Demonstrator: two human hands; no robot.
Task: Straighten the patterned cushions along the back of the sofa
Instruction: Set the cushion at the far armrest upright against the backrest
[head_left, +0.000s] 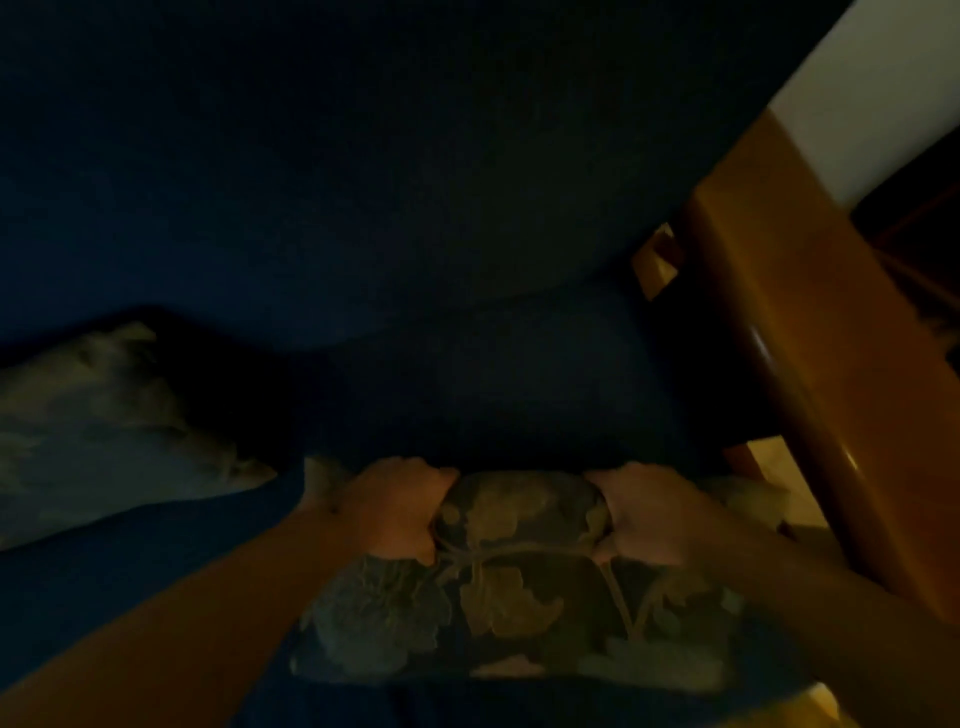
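The scene is dim. A floral patterned cushion (524, 597) fills the lower middle of the head view, over the dark blue sofa (415, 208). My left hand (395, 509) grips its top edge on the left. Gripping the same edge on the right is my right hand (644, 514). The fabric bulges between the two hands. A second pale patterned cushion (104, 426) lies tilted on the seat at the far left, apart from both hands.
A wooden armrest (810, 374) runs diagonally down the right side, close to my right hand. A white wall (883, 93) shows at the upper right. The blue backrest fills the upper half.
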